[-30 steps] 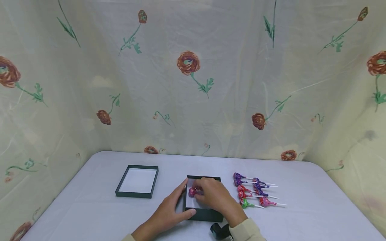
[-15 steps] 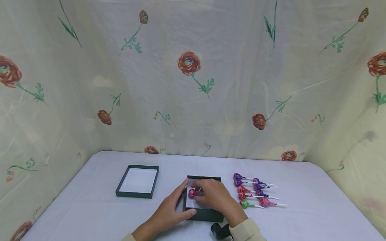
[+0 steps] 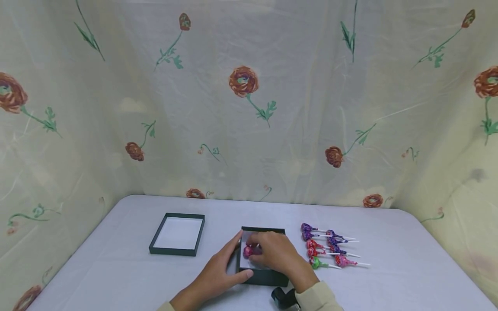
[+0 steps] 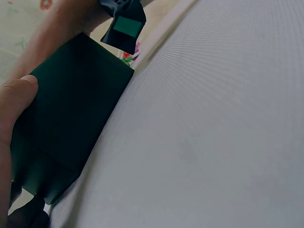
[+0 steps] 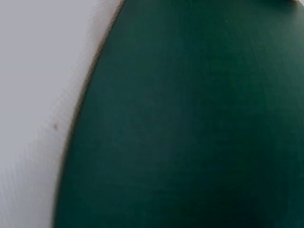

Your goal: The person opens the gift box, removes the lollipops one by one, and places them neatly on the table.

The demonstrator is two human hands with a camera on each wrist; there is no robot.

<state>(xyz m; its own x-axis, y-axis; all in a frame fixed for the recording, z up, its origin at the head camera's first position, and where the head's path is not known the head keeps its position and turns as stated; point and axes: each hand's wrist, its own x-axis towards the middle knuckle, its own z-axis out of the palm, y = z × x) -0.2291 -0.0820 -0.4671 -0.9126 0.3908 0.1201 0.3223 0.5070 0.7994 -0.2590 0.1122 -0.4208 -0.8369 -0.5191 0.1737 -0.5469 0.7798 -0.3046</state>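
A dark green open box with a white inside sits at the near middle of the table. My left hand lies against its left wall, fingers straight. Its thumb presses the near wall in the left wrist view, where the box fills the left side. My right hand is over the box's inside and pinches a pink wrapped lollipop low in the box. The stick is hidden under my hand. The right wrist view is filled by the dark green box wall, very close.
The box's lid lies upturned to the left. Several wrapped lollipops lie in rows to the right of the box. A flowered curtain closes off the grey table behind and at both sides.
My right hand has sunk very slightly into the box with the pink lollipop. My left hand has stayed on the box.
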